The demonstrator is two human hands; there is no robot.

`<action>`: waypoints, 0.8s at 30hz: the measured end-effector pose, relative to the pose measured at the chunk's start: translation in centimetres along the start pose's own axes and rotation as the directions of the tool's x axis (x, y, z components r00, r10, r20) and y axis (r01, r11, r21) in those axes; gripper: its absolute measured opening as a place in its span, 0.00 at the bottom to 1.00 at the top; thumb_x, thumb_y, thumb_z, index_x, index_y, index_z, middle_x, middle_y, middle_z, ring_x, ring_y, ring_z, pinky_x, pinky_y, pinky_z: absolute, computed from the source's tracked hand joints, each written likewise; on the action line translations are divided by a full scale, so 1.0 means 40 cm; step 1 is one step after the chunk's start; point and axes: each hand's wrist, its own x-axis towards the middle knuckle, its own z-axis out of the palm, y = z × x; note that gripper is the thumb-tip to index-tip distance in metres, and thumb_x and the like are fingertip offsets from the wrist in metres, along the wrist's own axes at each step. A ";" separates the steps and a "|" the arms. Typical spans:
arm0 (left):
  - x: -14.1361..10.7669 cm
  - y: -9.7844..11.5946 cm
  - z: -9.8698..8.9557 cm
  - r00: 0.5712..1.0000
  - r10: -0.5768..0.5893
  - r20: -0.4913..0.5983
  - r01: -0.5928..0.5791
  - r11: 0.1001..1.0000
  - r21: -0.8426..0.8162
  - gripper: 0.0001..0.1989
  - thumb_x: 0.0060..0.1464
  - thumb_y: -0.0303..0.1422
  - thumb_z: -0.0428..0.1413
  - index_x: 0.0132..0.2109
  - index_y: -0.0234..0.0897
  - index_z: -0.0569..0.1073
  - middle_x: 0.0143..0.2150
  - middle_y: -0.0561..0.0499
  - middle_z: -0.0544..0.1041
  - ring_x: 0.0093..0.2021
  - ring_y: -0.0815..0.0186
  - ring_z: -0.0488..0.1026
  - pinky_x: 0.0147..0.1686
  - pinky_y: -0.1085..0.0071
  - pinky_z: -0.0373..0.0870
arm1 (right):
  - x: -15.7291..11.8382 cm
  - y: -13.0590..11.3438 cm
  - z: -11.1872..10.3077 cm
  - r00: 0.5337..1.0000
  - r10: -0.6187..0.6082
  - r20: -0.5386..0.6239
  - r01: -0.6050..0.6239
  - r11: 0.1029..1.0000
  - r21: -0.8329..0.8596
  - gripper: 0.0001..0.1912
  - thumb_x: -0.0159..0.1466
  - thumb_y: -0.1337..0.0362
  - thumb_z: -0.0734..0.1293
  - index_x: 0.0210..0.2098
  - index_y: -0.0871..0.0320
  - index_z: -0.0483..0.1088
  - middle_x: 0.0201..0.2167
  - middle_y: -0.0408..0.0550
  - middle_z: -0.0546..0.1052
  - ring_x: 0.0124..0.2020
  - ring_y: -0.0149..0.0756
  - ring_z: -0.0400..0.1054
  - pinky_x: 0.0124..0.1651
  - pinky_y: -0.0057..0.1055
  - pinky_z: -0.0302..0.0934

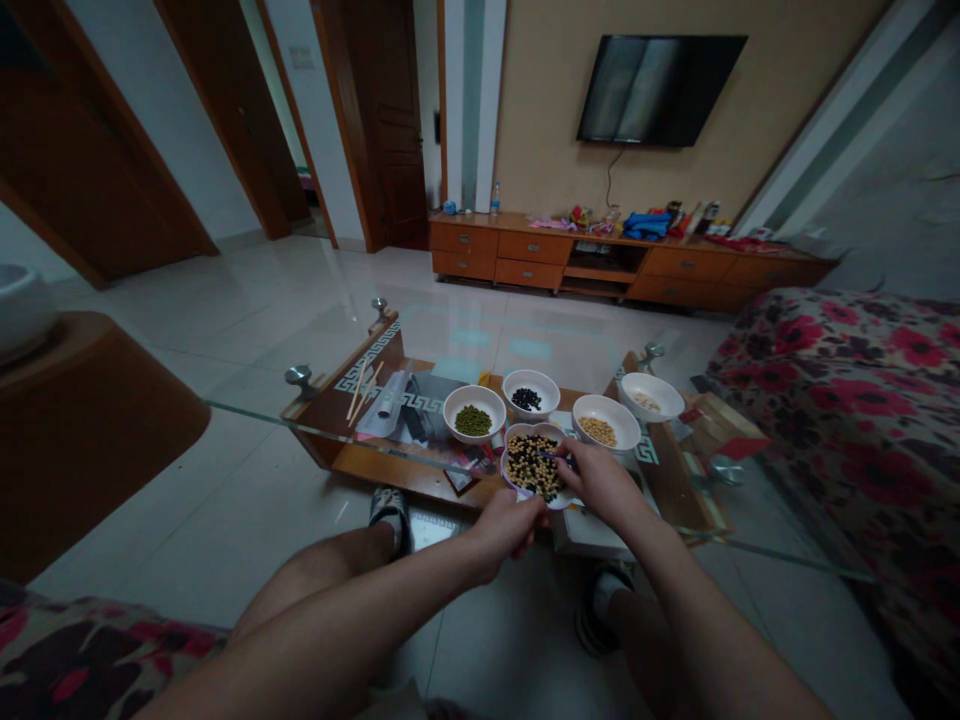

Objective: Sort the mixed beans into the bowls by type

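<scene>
A purple-rimmed dish (513,472) filled with mixed black and tan beans (534,466) sits at the front of the glass table. My left hand (507,528) is closed on the dish's near edge. Over the beans, my right hand (601,482) pinches a thin purple utensil (551,456), its tip among the beans and its exact kind unclear. Behind the dish stand white bowls: one of green beans (473,420), one of black beans (526,399), one of yellowish beans (598,431). Farther right, another white bowl (651,385) holds a few pale pieces.
Chopsticks (364,390) lie at the left of the glass table (420,335), whose shelf below holds papers and other items. A cardboard box (712,432) is at the right, near a flowered sofa (855,370). A television cabinet (532,255) stands along the far wall.
</scene>
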 end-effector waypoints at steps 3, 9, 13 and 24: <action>0.004 -0.005 0.000 1.000 0.009 0.003 -0.009 1.000 -0.006 0.09 0.52 0.36 0.49 0.28 0.36 0.67 0.18 0.57 0.61 0.14 0.74 0.54 0.13 0.77 0.48 | 0.000 0.002 0.001 1.000 0.001 0.002 -0.001 1.000 0.007 0.08 0.63 0.63 0.60 0.37 0.58 0.69 0.31 0.49 0.76 0.33 0.36 0.70 0.36 0.28 0.56; -0.003 0.003 0.000 1.000 -0.008 -0.001 0.008 1.000 -0.006 0.08 0.50 0.33 0.48 0.25 0.37 0.66 0.15 0.58 0.58 0.13 0.73 0.53 0.12 0.77 0.47 | -0.007 -0.006 -0.013 0.999 -0.030 -0.036 0.032 0.998 0.054 0.09 0.64 0.63 0.59 0.36 0.58 0.69 0.31 0.50 0.76 0.33 0.36 0.69 0.36 0.29 0.56; -0.004 0.003 0.001 1.000 -0.004 0.005 0.004 1.000 0.002 0.09 0.50 0.33 0.49 0.25 0.37 0.67 0.14 0.58 0.58 0.13 0.73 0.53 0.12 0.77 0.47 | 0.001 -0.024 -0.019 0.995 -0.038 -0.097 0.046 0.996 0.080 0.09 0.64 0.63 0.59 0.36 0.58 0.69 0.31 0.49 0.76 0.32 0.36 0.69 0.34 0.29 0.56; 0.008 -0.006 0.000 1.000 0.007 -0.008 -0.007 1.000 -0.002 0.07 0.49 0.32 0.49 0.25 0.36 0.67 0.14 0.58 0.59 0.13 0.73 0.54 0.12 0.77 0.48 | 0.073 -0.129 0.019 0.962 -0.057 -0.268 0.102 0.982 0.160 0.07 0.63 0.63 0.60 0.36 0.57 0.70 0.32 0.48 0.77 0.33 0.35 0.69 0.36 0.29 0.56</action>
